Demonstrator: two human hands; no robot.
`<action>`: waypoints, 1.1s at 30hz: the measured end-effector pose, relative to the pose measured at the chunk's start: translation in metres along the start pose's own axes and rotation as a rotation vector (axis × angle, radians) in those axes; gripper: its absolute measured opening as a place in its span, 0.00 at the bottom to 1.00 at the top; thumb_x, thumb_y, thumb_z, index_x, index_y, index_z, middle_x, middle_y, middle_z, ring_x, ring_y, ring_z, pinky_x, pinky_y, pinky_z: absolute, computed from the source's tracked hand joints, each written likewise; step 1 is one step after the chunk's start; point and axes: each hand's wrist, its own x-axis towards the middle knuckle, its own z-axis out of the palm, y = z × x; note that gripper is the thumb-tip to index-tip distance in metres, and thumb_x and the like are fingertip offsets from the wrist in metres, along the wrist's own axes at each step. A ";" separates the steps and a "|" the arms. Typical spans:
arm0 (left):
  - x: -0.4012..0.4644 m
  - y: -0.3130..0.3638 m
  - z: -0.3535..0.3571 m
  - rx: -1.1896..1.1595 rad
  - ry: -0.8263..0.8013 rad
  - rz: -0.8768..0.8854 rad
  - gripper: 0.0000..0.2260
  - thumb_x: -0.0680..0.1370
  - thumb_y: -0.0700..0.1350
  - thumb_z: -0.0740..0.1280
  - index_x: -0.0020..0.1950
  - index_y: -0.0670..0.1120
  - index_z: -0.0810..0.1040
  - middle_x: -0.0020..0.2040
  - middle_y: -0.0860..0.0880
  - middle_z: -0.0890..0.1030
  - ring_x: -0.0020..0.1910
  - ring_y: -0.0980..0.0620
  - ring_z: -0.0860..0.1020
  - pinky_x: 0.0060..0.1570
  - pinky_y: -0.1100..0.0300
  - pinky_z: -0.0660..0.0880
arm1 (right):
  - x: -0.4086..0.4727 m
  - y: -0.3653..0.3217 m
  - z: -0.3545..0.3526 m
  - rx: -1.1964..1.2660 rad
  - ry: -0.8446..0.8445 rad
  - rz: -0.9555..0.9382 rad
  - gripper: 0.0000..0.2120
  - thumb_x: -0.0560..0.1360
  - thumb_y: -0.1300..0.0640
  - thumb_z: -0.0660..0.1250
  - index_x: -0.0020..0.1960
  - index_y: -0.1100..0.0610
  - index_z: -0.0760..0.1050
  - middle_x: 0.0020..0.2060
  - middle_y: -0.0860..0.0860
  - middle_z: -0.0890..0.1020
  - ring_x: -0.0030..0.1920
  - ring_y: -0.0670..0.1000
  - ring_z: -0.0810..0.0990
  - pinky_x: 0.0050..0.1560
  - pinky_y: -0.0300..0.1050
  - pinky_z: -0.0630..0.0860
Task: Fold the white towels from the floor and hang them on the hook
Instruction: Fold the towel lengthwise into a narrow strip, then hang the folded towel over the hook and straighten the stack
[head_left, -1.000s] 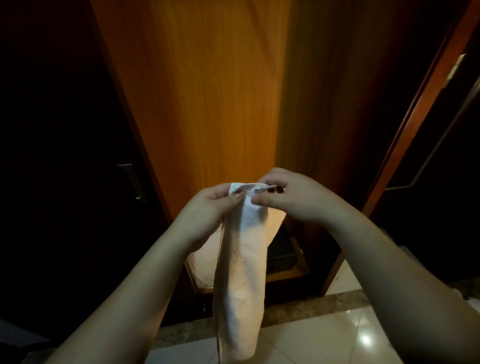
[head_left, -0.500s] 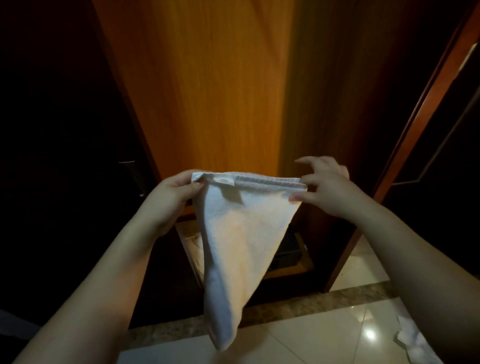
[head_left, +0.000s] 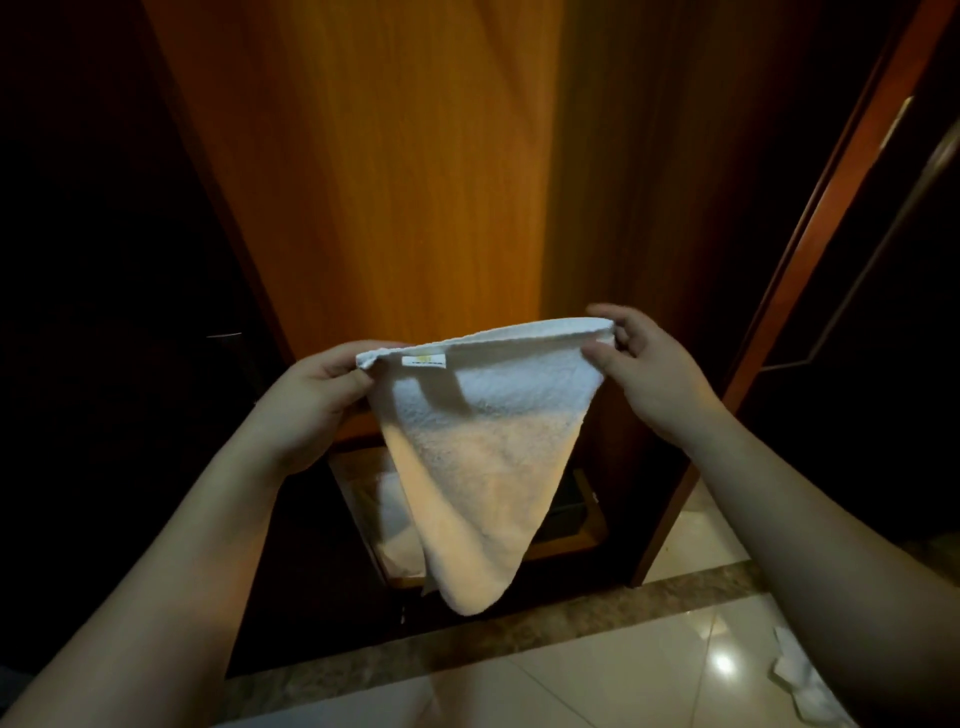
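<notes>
Now spread: white towel (head_left: 480, 447) is pinched at its top corners by left hand (head_left: 311, 400) and right hand (head_left: 649, 371) | grips, together a second ago, are drawn apart | hem taut between, body hanging below | folding judged under way, hanging pending | another towel (head_left: 802, 686) left on floor (head_left: 597, 680).

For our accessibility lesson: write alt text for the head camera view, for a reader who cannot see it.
Two bare hands hold a white terry towel stretched by its top corners, the left hand and right hand pinching one each, so it hangs to a point before an orange wooden panel. Another crumpled white towel lies on the glossy tiled floor.
</notes>
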 end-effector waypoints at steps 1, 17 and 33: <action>0.001 0.001 0.004 0.018 0.006 0.010 0.12 0.78 0.40 0.62 0.57 0.44 0.81 0.50 0.50 0.86 0.51 0.53 0.83 0.48 0.60 0.80 | 0.001 0.000 0.002 -0.021 0.052 0.005 0.04 0.80 0.46 0.66 0.53 0.36 0.75 0.43 0.32 0.81 0.44 0.32 0.79 0.38 0.23 0.70; 0.005 0.022 0.040 -0.129 0.133 0.128 0.11 0.76 0.47 0.65 0.54 0.47 0.84 0.47 0.47 0.86 0.45 0.50 0.83 0.41 0.60 0.80 | 0.005 -0.027 -0.007 0.028 0.486 -0.308 0.05 0.81 0.42 0.61 0.50 0.40 0.75 0.40 0.29 0.79 0.40 0.32 0.77 0.37 0.25 0.69; 0.006 0.023 0.059 -0.217 0.102 -0.001 0.12 0.76 0.47 0.65 0.54 0.52 0.86 0.50 0.45 0.86 0.45 0.47 0.84 0.40 0.56 0.80 | 0.010 -0.005 -0.009 0.286 0.414 0.014 0.10 0.75 0.33 0.64 0.46 0.34 0.81 0.42 0.39 0.86 0.39 0.39 0.84 0.32 0.31 0.75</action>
